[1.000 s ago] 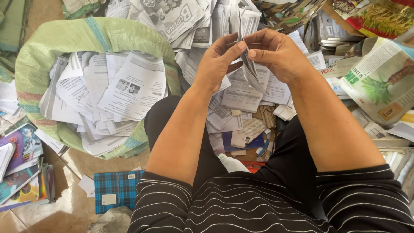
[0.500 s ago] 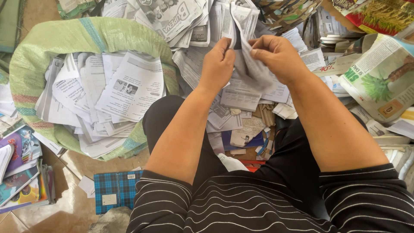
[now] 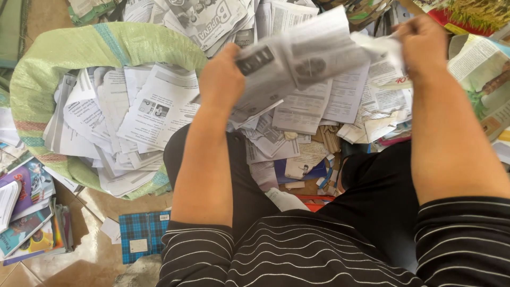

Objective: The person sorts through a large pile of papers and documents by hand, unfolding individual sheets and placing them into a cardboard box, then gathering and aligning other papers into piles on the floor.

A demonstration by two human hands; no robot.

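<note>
My left hand (image 3: 220, 79) grips one end of a printed paper sheet (image 3: 303, 61), blurred from motion and stretched out in front of me. My right hand (image 3: 422, 45) pinches the other end, far to the right. The sheet hangs above a heap of loose printed pages (image 3: 319, 117) on the floor. To the left, a green woven sack (image 3: 79, 50) lies wide at the mouth and is stuffed with torn white pages (image 3: 133, 117). My black trousers and striped shirt fill the bottom of the view.
Colourful booklets (image 3: 26, 212) are stacked at the lower left. A blue checked notebook (image 3: 141, 236) lies on the tiled floor near my knee. More magazines and an illustrated cover (image 3: 483, 74) pile up at the right and back.
Both hands were together on a small folded paper; now they have pulled wide apart, with the sheet spread between them and my right hand moved right.
</note>
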